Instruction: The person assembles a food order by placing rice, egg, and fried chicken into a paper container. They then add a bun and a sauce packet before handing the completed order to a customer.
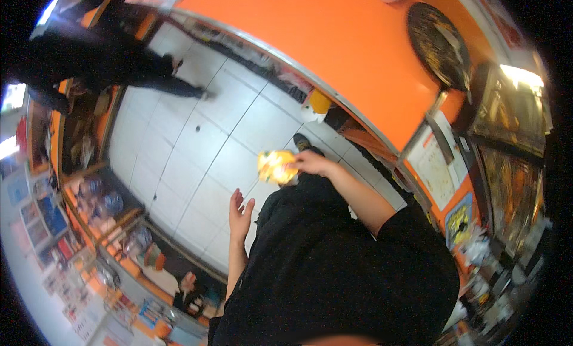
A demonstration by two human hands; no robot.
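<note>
My right hand (313, 163) grips a shiny yellow packet (276, 167) in front of my body, above the tiled floor. The packet looks crinkled and bright with glare; its contents cannot be made out. Lower and to the left, my left hand (240, 210) is raised with its fingers apart, holding nothing. A gap separates it from the packet.
An orange counter (322, 36) runs along the far right side, bearing a round dark tray (439, 46). A white board (436, 167) and glass case (513, 113) stand right. Shelves (98, 235) line the left; another person (101, 56) in dark clothes is far left.
</note>
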